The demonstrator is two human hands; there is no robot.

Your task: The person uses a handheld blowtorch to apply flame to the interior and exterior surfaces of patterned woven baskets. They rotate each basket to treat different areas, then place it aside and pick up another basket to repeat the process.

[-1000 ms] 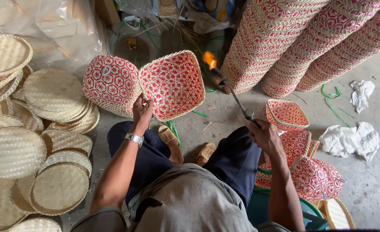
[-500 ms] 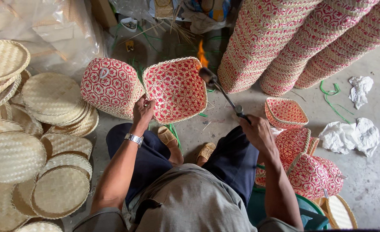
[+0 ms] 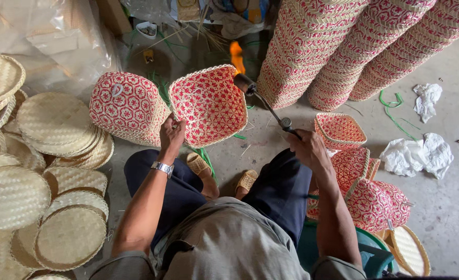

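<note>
The left hand is clamped on the near-left rim of a red-and-cream woven basket, with a matching lid held against it on the left, the two touching where the fingers close. The basket is tipped up on edge in front of the knees, its open mouth turned toward the viewer, its rounded-square rim standing slightly tilted. The right hand is wrapped shut around the handle of a gas torch, whose long axis runs from the near right up to the far left; its dark nozzle sits just beside the basket's far-right corner, with an orange flame rising beyond it. To the far right, tall stacks of red woven baskets lean close to the torch tip, leaving only a narrow gap. On the left, piles of plain round woven trays crowd up to the lid. Near right, smaller red baskets are heaped beside the right forearm. Bare concrete floor with crumpled white paper lies open further right.
</note>
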